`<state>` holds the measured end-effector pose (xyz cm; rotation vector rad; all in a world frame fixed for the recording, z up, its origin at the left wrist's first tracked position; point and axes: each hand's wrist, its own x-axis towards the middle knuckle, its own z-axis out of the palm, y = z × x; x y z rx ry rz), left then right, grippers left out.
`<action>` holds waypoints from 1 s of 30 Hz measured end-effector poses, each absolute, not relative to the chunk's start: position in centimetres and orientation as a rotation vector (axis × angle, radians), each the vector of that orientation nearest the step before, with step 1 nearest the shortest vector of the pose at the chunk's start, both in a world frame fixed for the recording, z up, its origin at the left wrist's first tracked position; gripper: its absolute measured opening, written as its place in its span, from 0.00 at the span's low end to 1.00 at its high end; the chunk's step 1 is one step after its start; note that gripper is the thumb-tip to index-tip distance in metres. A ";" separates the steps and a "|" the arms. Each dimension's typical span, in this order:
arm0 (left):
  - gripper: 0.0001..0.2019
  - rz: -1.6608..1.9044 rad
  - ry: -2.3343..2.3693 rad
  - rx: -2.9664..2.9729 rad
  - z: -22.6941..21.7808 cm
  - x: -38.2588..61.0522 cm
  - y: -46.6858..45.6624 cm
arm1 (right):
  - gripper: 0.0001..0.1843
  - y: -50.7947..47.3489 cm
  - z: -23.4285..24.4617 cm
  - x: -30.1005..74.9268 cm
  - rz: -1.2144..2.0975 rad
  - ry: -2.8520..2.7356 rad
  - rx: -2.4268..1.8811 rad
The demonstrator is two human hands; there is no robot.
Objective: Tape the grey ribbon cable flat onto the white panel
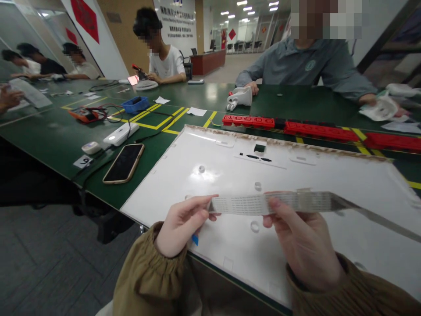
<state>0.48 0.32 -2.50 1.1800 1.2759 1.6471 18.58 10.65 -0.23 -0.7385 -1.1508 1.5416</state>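
Stretched between my two hands is a flat grey ribbon cable [241,204] with rows of small print. My left hand [184,224] pinches its left end, where a bit of blue tab [195,239] pokes out below the fingers. Farther right, my right hand [304,243] grips the cable between thumb and fingers. Beyond that hand the cable twists and runs off past the right edge. Under both hands lies a large white plastic panel [226,175], with small round posts, slots and cut-outs, its far edge stained brown.
Left of the panel are a phone [124,163], a white power strip [121,134], a blue tray [135,104] and an orange meter [86,114]. Red power strips [309,129] run behind the panel. Across the table a person in grey [302,61] handles white parts; other people sit farther left.
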 end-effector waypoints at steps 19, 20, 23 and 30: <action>0.13 1.476 1.477 1.374 -2.3 1.8 0.4 | 0.06 8.9 -0.9 17.2 1.829 -1.633 -0.548; 0.14 1.435 1.465 1.447 -2.3 1.9 0.4 | 0.07 8.9 -0.9 17.1 1.833 -1.646 -0.541; 0.17 1.365 1.452 1.680 -2.3 2.1 0.5 | 0.08 8.9 -1.0 16.8 1.812 -1.728 -0.512; 0.19 1.289 1.565 1.942 -2.8 2.8 0.8 | 0.16 8.2 -1.0 16.9 1.590 -1.807 -0.729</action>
